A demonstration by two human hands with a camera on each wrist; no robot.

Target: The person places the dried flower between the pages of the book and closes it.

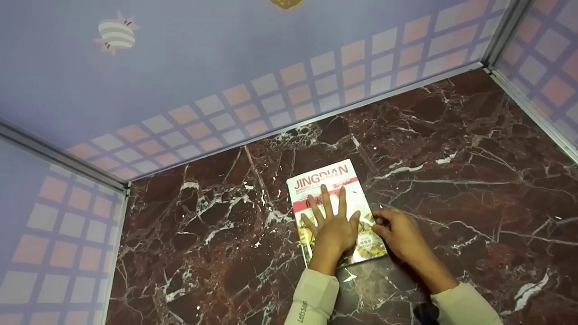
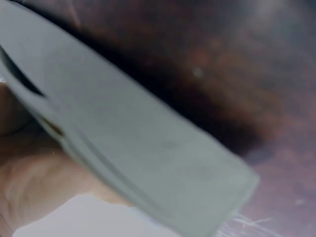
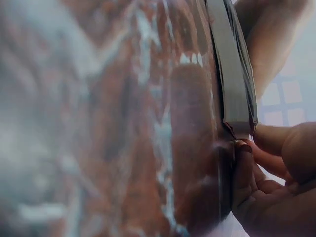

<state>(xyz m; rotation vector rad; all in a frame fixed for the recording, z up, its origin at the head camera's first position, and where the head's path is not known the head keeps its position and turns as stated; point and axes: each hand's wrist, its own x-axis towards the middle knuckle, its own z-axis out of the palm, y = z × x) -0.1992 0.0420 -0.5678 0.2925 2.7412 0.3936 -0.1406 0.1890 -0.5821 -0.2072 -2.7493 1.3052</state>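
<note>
A closed paperback (image 1: 356, 194) with a white, pink and yellow-green cover lies on the dark marbled surface in the head view; "JINGDIAN" is printed along its top. My left hand (image 1: 336, 230) rests on the cover with its fingers spread and straight. At the book's right edge, my right hand (image 1: 399, 232) pinches the side, thumb toward the cover and fingers curled below it. The right wrist view shows the book's page edge (image 3: 234, 89) between that thumb and fingers (image 3: 244, 170). In the left wrist view the page block (image 2: 133, 133) fills the middle, blurred.
The reddish-brown marbled surface (image 1: 203, 257) has white veins. Along its back stands a lilac panel (image 1: 180, 67) with pink and white squares; side panels meet it at left (image 1: 58, 234) and right (image 1: 546, 58). A dark object (image 1: 426, 313) shows beside the right sleeve.
</note>
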